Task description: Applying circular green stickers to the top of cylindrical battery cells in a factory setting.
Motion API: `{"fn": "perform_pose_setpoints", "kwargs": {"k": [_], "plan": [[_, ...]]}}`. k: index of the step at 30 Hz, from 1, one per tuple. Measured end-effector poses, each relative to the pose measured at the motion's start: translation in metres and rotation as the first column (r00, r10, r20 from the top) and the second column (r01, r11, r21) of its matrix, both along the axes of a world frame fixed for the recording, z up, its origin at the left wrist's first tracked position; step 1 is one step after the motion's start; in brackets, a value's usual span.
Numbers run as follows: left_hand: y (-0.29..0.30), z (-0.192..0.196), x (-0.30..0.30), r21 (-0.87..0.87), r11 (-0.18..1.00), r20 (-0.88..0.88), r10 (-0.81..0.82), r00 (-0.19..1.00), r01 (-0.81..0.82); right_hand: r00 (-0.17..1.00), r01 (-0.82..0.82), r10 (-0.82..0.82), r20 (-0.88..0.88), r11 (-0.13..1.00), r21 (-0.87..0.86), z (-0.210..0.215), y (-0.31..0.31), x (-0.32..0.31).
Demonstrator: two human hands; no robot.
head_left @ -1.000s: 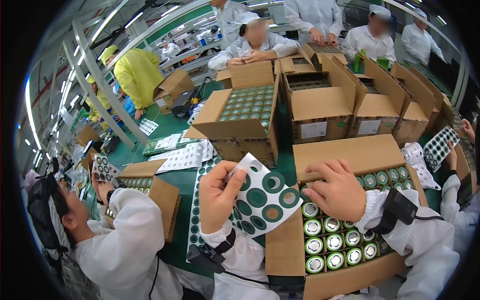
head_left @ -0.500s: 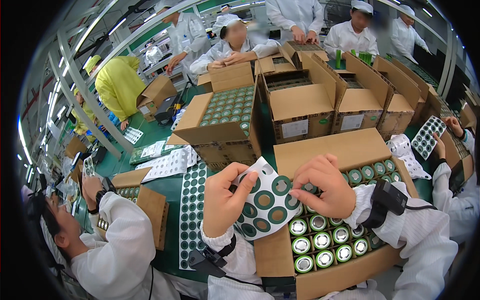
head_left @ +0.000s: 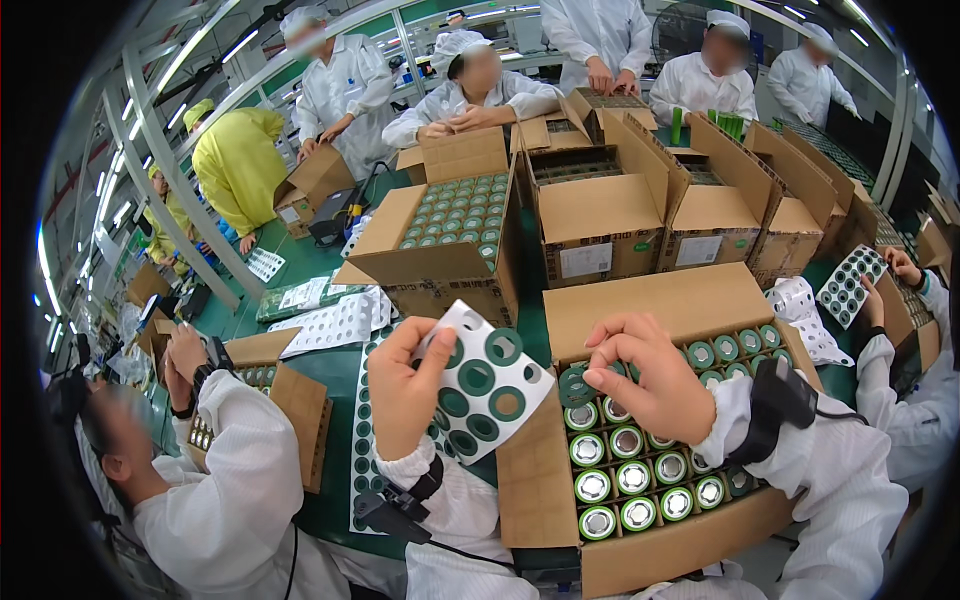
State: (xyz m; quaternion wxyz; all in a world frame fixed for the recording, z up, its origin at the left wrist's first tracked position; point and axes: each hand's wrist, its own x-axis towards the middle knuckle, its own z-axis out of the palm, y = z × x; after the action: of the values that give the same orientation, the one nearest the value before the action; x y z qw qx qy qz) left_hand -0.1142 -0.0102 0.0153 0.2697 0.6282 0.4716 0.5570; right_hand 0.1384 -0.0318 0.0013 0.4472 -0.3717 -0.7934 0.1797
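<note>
Left hand [head_left: 408, 392] pinches the white sticker sheet [head_left: 490, 388] at its upper left edge, thumb on the face, fingers behind; sheet tilted, its free end reaching right toward the box, several green rings on it. Right hand [head_left: 657, 385] has thumb and index fingertips closed together on one loose green ring [head_left: 571, 391], which sticks out left of the fingertips, apart from the sheet and over the cells [head_left: 638, 514] in the open carton [head_left: 680, 552]. Right hand and ring hide some of the cells behind; carton's left flap lies under the sheet's free end. Long ring sheet [head_left: 362, 450] on the green table, partly covered by the left hand and forearm. Crumpled white sheets [head_left: 345, 322] beyond, near another filled carton [head_left: 435, 290]. Co-worker's white sleeve [head_left: 240, 440] close on the left; another person's hand [head_left: 873, 303] far right holds a similar sheet [head_left: 852, 285].
</note>
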Motion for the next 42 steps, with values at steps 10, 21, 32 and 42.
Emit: {"fn": "perform_pose_setpoints", "kwargs": {"k": [10, 21, 32, 42], "plan": [[-0.0067, 0.0048, -0.0030, -0.007, 0.999, 0.080, -0.039, 0.996, 0.039, 0.984, -0.020, 0.087, 0.153, 0.920, -0.392, -0.0112, 0.0066, 0.0083], [-0.0066, 0.0024, -0.0041, 0.007, 0.999, 0.049, -0.045, 0.998, 0.045, 0.981, 0.005, 0.068, 0.184, 0.930, -0.368, -0.0117, 0.0074, 0.0055], [-0.0067, 0.0025, -0.0025, 0.008, 0.998, 0.054, -0.060, 0.997, 0.059, 0.981, 0.029, 0.039, 0.191, 0.940, -0.340, -0.0133, 0.0067, 0.0059], [-0.0079, 0.0018, -0.0042, 0.008, 0.998, 0.061, -0.061, 0.996, 0.061, 0.981, 0.038, 0.024, 0.195, 0.950, -0.309, -0.0128, 0.0051, 0.0042]]}}
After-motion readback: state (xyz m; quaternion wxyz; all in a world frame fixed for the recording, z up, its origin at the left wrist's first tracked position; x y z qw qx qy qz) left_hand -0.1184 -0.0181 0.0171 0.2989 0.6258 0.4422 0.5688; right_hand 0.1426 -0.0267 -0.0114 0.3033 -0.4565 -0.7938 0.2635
